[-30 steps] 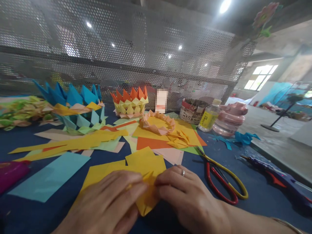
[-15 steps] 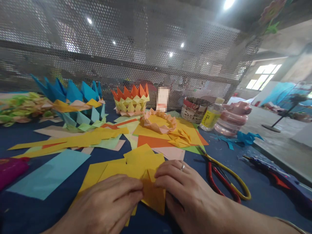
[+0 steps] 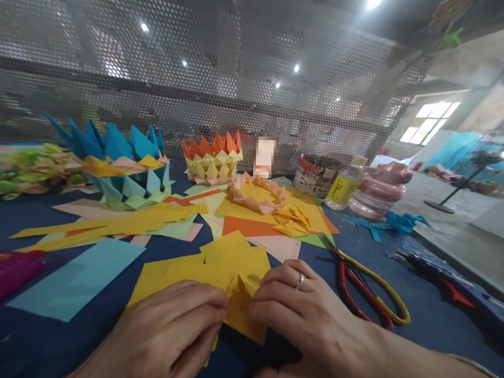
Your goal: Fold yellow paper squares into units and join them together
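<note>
Spreading across the whole lower view, the dark blue table (image 3: 413, 315) is seen slightly lower than a second ago, the head camera having been tipped up a little, so the perforated metal screen (image 3: 236, 79) now fills more of the picture. The paper crowns are unchanged in place: the blue crown (image 3: 114, 152) at far left, the orange and yellow crown (image 3: 212, 160) at centre back. The light blue sheet (image 3: 74, 278) lies flat at left, and the scissors (image 3: 366, 289) lie just right of the hands, untouched.

Nearer in, the left hand (image 3: 169, 331) and the right hand (image 3: 307, 320) are brought together at bottom centre, knuckles up, backs to the camera, a ring worn on the right. Both sets of fingers are closed in a pinch on the folded yellow paper (image 3: 244, 310), held between the two hands just above the table, over the loose yellow sheets (image 3: 220, 262). Since the earlier frame the piece has been turned and flattened, its lower corner now pointing down and right. A small raised flap is shown at its top edge; how many layers are folded there cannot quite be made out.
</note>
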Motion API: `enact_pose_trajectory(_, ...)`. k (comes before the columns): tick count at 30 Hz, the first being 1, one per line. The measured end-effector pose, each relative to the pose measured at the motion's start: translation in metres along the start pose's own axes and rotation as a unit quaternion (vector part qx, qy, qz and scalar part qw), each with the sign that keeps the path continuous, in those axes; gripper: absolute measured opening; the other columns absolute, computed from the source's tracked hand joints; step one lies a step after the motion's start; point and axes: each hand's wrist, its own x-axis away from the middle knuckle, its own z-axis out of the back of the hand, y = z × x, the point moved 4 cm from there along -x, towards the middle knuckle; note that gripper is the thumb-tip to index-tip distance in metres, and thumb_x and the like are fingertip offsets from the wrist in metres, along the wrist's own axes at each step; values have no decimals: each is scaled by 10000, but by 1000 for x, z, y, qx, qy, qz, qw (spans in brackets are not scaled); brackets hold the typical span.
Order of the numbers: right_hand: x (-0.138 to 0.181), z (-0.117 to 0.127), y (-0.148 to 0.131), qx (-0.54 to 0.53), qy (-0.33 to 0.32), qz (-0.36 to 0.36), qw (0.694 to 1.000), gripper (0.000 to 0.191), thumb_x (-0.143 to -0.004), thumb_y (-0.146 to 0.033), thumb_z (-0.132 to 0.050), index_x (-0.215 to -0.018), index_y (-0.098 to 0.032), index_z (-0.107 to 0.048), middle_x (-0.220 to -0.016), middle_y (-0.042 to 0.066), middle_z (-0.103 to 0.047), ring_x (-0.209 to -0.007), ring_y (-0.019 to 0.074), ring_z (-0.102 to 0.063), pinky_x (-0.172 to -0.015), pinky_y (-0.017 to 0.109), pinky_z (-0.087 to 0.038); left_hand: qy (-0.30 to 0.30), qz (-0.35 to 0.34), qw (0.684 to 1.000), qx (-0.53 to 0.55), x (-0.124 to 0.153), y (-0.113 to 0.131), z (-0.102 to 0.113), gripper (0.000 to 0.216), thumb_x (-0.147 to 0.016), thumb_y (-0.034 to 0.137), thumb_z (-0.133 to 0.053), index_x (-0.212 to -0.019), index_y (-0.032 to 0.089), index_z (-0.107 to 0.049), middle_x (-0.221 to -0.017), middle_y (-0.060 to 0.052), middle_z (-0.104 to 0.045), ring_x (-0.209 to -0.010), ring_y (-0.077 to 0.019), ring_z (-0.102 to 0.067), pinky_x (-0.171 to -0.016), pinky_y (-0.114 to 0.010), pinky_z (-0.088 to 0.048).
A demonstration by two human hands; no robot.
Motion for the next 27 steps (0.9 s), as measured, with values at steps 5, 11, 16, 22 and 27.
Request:
enact_pose_trajectory(5, -3, -4, 0, 23, 15, -13, 1000, 146, -1004, -239, -607, -889, -173, -667, -883, 49, -733, -807, 181, -662, -848, 342, -479, 1, -15, 1000, 2, -1, 2, 4, 228, -973, 129, -487, -1047, 269, -650, -988, 36, -783, -876, -104, -766, -772, -178, -599)
enact_pose_trajectory(11, -5, -2, -2, 22, 26, -10, 999, 162, -1009, -178, -561, -885, -195, -665, -891, 32, -740, -769, 163, -644, -813, 322, -497, 2, -63, 998, -14, -6, 5, 10, 252, -909, 81, -508, -990, 266, -658, -998, 26, -792, -869, -112, -765, -749, -187, -602)
enact_pose_trajectory(16, -3, -4, -5, -8, 55, 1, 998, 76, -1015, -158, -606, -1010, -182, -678, -902, 31, -752, -780, 154, -659, -801, 291, -524, 45, -47, 998, 25, -5, 7, 9, 249, -923, 79, -506, -888, 256, -678, -960, 28, -790, -829, -105, -747, -752, -204, -575)
enact_pose_trajectory(22, -2, -8, -3, 17, 33, 2, 999, 188, -1045, -114, -570, -1161, -174, -705, -950, 39, -761, -812, 168, -668, -781, 289, -542, 52, -34, 997, 38, -5, 7, 8, 254, -946, 94, -506, -860, 252, -685, -947, 37, -780, -816, -99, -725, -748, -218, -544)
enact_pose_trajectory(27, -3, -9, -4, 2, 41, -11, 999, 261, -1010, -94, -577, -777, -166, -672, -860, 24, -722, -761, 150, -615, -715, 262, -525, 61, -44, 996, 42, -8, 7, 10, 258, -938, 82, -504, -913, 250, -697, -949, 37, -794, -844, -93, -744, -777, -204, -563)
